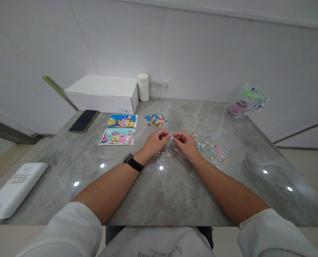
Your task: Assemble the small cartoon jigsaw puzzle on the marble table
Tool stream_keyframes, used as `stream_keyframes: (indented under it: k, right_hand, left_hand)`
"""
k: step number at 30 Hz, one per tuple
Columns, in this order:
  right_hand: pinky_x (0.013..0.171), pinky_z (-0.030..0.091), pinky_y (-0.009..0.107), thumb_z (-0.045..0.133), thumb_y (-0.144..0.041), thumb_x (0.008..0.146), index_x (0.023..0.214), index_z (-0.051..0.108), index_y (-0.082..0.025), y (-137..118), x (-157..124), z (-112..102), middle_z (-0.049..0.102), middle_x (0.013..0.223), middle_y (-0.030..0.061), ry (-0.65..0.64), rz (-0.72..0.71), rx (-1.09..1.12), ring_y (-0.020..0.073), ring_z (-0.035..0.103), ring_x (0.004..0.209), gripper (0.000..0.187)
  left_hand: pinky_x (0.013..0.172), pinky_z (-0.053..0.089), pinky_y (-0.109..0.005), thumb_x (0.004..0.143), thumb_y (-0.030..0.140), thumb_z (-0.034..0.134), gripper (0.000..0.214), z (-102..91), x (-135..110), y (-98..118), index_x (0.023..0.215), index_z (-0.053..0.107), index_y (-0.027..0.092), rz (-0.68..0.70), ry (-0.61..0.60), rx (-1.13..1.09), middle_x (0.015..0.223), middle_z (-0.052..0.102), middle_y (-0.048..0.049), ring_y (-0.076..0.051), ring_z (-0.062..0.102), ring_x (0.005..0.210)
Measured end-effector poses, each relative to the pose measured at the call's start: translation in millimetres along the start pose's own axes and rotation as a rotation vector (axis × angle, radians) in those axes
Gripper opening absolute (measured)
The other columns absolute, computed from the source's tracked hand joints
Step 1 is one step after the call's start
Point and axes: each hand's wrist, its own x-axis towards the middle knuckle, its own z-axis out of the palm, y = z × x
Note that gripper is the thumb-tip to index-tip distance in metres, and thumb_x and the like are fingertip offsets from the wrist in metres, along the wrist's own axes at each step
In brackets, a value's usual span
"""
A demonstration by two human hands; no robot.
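Note:
My left hand (157, 142), with a black watch on its wrist, and my right hand (186, 144) meet over the middle of the table. Between their pinched fingertips is a small pale-blue jigsaw piece (171, 138); both hands appear to grip it. Just below the left hand lies a strip of joined jigsaw pieces (163, 153), partly covered by that hand. Loose pastel jigsaw pieces (215, 151) are spread to the right of my right hand. Beyond the hands sits a heap of blue and yellow jigsaw pieces (156, 120).
Two cartoon picture cards (117, 136) lie at left, near a phone (83, 121). Behind them stand a white box (102, 94), a white bottle (143, 87) and glass jars (163, 92). A plastic bag (248, 101) is at back right, a white power bank (16, 189) at front left.

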Motion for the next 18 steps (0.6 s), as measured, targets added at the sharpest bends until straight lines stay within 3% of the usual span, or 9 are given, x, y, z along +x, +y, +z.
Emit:
stream_keyframes:
  k: [12,18]
  right_hand:
    - [0.056,0.047,0.026,0.075,-0.047,0.079,0.100,0.070,-0.023,2.6,-0.6,-2.8,0.067,0.081,0.0003,-0.018,-0.034,0.040,0.0148,0.058,0.067,0.032]
    - [0.069,0.050,0.027,0.069,-0.040,0.084,0.103,0.070,-0.022,0.6,0.4,-5.6,0.070,0.085,0.0002,-0.019,-0.097,-0.057,0.0144,0.062,0.073,0.026]
  left_hand:
    - [0.066,0.042,-0.025,0.093,0.040,0.061,0.025,1.4,-1.3,-2.5,0.087,0.069,0.017,-0.055,-0.027,0.045,0.077,0.065,0.0011,-0.013,0.055,0.069]
    - [0.064,0.042,-0.025,0.093,0.041,0.060,0.025,2.8,-4.3,-1.4,0.090,0.069,0.018,-0.012,-0.020,0.106,0.078,0.067,0.0006,-0.013,0.056,0.069]
